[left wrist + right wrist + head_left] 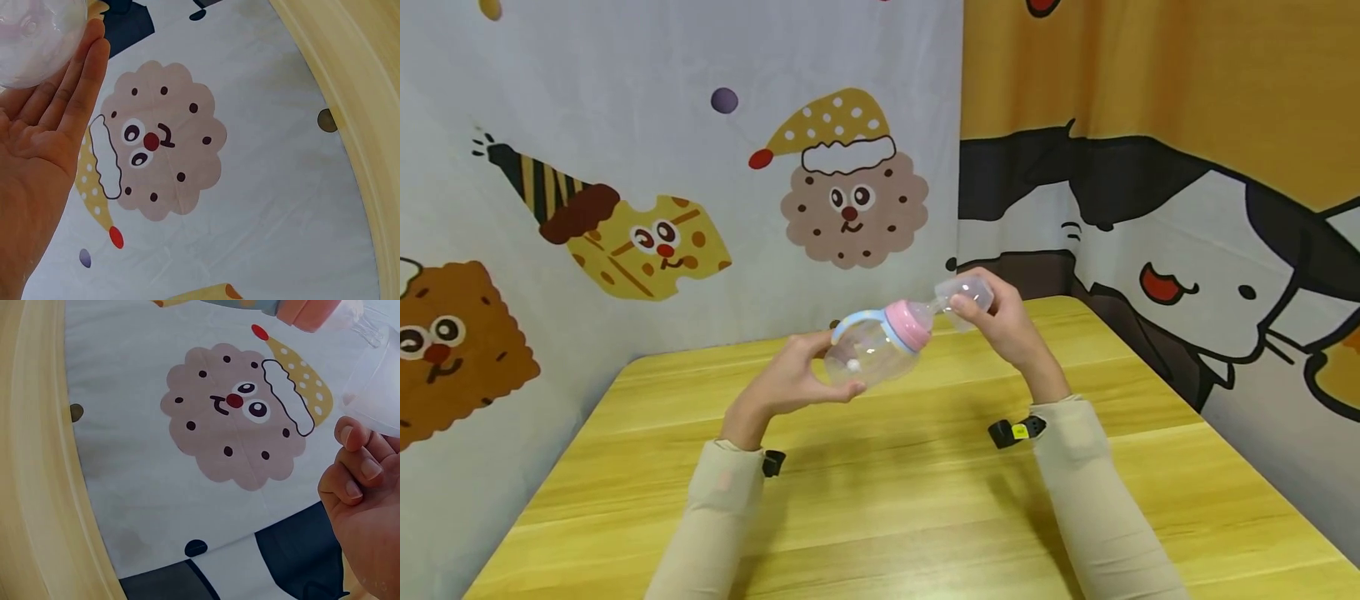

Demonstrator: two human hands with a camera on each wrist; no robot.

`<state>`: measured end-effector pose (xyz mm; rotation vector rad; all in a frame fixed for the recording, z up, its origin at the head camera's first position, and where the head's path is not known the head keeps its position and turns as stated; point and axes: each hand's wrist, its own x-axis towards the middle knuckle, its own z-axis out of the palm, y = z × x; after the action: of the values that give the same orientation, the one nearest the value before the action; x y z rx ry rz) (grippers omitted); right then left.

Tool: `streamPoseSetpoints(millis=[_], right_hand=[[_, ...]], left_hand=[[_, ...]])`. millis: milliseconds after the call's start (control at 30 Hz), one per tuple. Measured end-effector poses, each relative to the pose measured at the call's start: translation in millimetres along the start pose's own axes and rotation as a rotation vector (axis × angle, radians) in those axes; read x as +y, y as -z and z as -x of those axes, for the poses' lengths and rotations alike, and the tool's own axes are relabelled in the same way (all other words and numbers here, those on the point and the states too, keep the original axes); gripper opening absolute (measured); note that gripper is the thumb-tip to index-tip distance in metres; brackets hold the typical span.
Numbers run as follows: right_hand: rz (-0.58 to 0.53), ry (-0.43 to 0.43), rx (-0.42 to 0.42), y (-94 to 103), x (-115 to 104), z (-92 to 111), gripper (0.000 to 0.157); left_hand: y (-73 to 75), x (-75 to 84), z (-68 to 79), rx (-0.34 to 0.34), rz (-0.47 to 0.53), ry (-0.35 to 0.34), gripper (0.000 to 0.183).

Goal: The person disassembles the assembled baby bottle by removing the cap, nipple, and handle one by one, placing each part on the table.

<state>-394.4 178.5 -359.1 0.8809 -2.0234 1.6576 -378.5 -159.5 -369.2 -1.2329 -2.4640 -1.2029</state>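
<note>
A clear baby bottle [880, 354] with a pink collar [908, 325] and light-blue handles is held tilted above the table, its nipple pointing up to the right. My left hand [790, 375] grips the rounded bottom between thumb and fingers; in the left wrist view the fingers of that hand [56, 119] lie along the clear base [37, 44]. At the nipple end, my right hand [1000, 321] pinches a translucent cap [966, 293], tilted and close beside the nipple tip. The right wrist view shows the cap [378, 387] above the curled fingers of the right hand [369, 481].
A wood-grain table [880, 492] spreads below both hands. Behind it hangs a white cloth [647, 108] with cartoon biscuits, and to the right a cloth [1150, 217] with a cartoon cow-patterned face. Dark straps with small devices sit at both wrists.
</note>
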Motion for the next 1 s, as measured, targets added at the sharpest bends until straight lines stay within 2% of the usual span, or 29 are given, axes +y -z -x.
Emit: streamPoseSetpoints(millis=[233, 600, 833, 1000], right_hand=[[0.003, 0.001, 0.077, 7.3, 0, -1, 0.032], [0.054, -0.046, 0.064, 8.1, 3, -1, 0.034], [0.188, -0.114, 0.049, 6.7, 11, 3, 0.045], [0.310, -0.155, 0.042, 5.5, 17, 3, 0.046]], left_hand=[[7.4, -2.4, 1.4, 0.050, -0.035, -0.007, 0.041], [11.3, -2.6, 0.8, 0.053, -0.039, -0.007, 0.044], [11.5, -3.4, 2.1, 0.053, -0.043, 0.000, 0.043], [12.7, -2.3, 3.6, 0.056, -0.050, 0.006, 0.044]])
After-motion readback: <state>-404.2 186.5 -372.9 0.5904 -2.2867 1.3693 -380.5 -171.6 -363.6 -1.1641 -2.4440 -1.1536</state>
